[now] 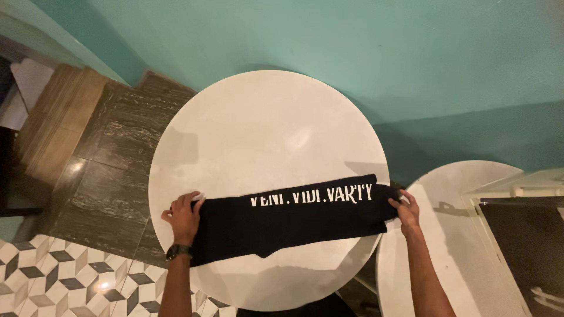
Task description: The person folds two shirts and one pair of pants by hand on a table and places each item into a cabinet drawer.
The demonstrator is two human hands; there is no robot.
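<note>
A black garment with white printed lettering lies folded into a long strip across the near half of a round white table. My left hand, a dark watch on its wrist, grips the garment's left end. My right hand holds the right end, which hangs just past the table's right rim. The strip is stretched between both hands.
A second round white table stands close on the right, with a white-framed dark panel beside it. A teal wall runs behind. Dark stone floor and wooden steps lie left; patterned tiles at bottom left.
</note>
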